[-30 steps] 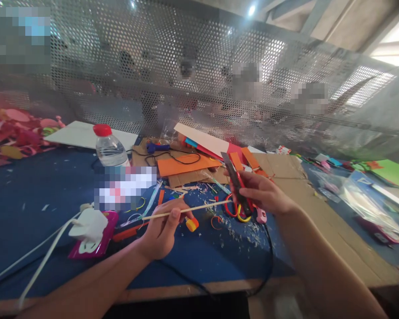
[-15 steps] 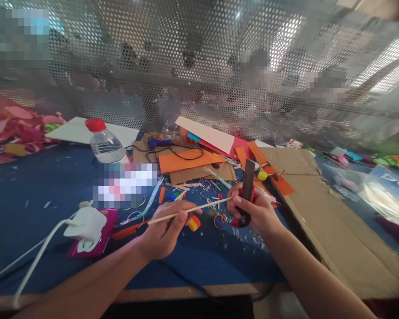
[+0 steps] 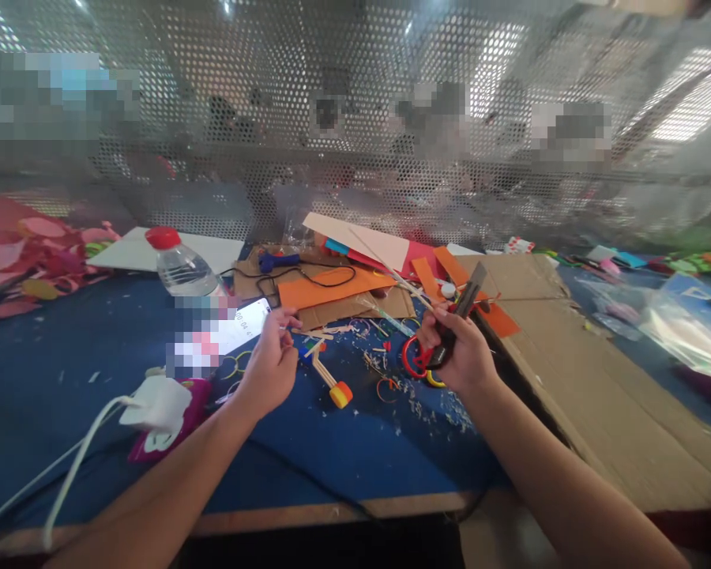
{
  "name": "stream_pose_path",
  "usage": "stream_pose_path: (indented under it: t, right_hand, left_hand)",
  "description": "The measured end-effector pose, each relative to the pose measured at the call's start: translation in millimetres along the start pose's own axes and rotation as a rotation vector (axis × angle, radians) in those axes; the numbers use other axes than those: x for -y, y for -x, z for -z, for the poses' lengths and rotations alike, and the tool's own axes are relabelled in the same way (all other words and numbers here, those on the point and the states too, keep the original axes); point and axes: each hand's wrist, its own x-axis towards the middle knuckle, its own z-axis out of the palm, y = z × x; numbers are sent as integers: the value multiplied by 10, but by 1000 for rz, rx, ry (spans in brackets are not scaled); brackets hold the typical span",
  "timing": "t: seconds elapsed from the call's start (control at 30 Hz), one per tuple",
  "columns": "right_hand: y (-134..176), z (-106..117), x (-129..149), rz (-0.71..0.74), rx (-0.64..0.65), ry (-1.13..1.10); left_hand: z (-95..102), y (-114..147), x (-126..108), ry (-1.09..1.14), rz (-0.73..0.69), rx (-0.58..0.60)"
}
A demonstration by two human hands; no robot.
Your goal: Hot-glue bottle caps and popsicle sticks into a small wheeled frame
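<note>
My right hand (image 3: 465, 352) is closed around a dark box cutter (image 3: 469, 291), its wide blade pointing up. Between the same hand's thumb and fingers is a thin wooden stick (image 3: 391, 273), slanting up and to the left. Beside the lit phone (image 3: 240, 330), my left hand (image 3: 269, 363) is raised with nothing visible in it, its fingers loosely bent and partly apart. Below my right hand lie scissors with red and yellow handles (image 3: 415, 357). Between the hands, several sticks joined to an orange and yellow roll (image 3: 340, 394) rest on the blue table (image 3: 332, 454).
A water bottle (image 3: 183, 269) with a red cap stands behind the phone. A white charger (image 3: 159, 407) with a cable sits on a purple packet at left. Flattened cardboard (image 3: 598, 395) covers the right side. Orange sheets (image 3: 332, 286) and a blue glue gun (image 3: 278, 261) lie at the back.
My left hand has let go of the stick and moved left toward the phone. The stick, in my right hand, has swung to point away from me. The roll and scissors show more fully.
</note>
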Motion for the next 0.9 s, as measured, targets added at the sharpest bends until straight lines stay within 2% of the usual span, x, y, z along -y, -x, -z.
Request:
stream_pose_path:
  t: [0.13, 0.23, 0.37, 0.53, 0.73, 0.9]
  right_hand:
    - [-2, -15, -18, 1, -13, -12]
    - [-7, -25, -12, 0, -23, -26]
    - [-18, -9, -25, -8, -33, -36]
    - [-8, 10, -66, -32, -30, -32]
    - [36, -27, -93, -83, -29, 7]
    - [81, -70, -92, -119, -7, 55]
  left_hand:
    - [34, 21, -46, -226, -67, 271]
    - [53, 39, -89, -310, -130, 368]
    - [64, 22, -91, -340, -143, 366]
    - [67, -9, -99, -364, -75, 337]
    - [46, -41, -151, -565, -7, 229]
    - [29, -61, -168, -667, 12, 189]
